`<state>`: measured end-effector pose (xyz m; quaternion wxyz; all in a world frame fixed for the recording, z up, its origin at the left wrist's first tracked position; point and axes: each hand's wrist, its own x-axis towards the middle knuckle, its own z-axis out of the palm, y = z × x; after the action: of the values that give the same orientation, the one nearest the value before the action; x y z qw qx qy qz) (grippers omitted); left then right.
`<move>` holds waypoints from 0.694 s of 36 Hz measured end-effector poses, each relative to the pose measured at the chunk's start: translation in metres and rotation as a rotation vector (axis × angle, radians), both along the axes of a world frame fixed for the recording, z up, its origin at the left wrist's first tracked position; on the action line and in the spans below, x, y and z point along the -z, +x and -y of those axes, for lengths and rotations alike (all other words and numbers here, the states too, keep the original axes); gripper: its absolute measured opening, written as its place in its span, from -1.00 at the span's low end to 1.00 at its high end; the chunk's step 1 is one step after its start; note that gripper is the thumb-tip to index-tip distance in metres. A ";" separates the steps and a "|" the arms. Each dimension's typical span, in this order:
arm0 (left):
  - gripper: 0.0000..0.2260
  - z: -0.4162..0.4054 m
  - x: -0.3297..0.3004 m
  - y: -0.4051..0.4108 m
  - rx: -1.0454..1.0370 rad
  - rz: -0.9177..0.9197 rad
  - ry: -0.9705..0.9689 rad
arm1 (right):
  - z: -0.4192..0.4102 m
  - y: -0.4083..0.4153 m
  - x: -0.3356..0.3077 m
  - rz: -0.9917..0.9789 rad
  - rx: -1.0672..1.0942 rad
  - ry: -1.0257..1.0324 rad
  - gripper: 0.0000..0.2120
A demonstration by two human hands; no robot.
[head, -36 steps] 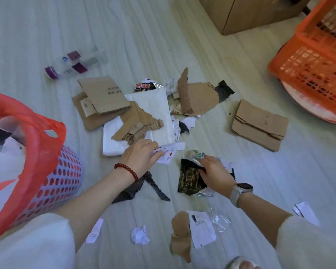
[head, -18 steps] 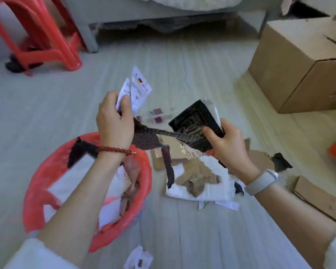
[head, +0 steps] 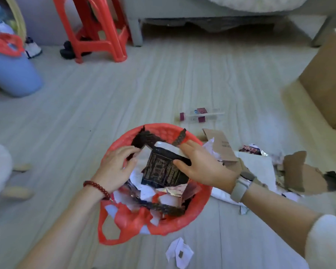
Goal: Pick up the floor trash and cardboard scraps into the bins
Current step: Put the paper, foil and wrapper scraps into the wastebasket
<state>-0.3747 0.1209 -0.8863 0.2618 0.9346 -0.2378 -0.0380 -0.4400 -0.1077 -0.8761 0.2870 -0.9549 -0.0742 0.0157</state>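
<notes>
Head view: both hands, left [head: 115, 167] and right [head: 203, 166], spread over red-lined bin [head: 198, 205]; black wrapper [head: 161, 169] print unreadable.

The pale plank floor [head: 163, 90] carried everything. At its centre stood a red-lined bin [head: 198, 208] stuffed with scraps. At two o'clock from the bin lay a clear bottle [head: 199, 115] on its side. At three o'clock lay a heap of cardboard scraps [head: 297, 171] on a white sheet [head: 260, 166]. At six o'clock lay a crumpled white paper [head: 179, 252]. At ten o'clock stood a blue bin [head: 12, 74], at eleven a red stool [head: 97, 35], and at two a cardboard box [head: 328, 82].
</notes>
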 end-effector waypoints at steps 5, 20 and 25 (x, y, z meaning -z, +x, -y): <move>-0.37 -0.018 -0.002 -0.005 -0.137 0.080 -0.105 | -0.016 0.006 0.003 0.179 -0.107 -0.213 -0.35; -0.57 -0.036 0.034 -0.017 -0.316 -0.183 -0.293 | -0.066 0.028 0.091 -0.180 -0.650 -0.701 -0.30; -0.54 -0.033 0.031 -0.017 -0.276 -0.163 -0.209 | -0.069 0.034 0.102 -0.333 -0.650 -0.683 -0.33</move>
<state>-0.3914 0.1536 -0.9177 0.3786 0.9198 -0.0882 -0.0524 -0.4058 -0.0383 -0.9781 -0.0540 -0.9064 -0.3117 0.2799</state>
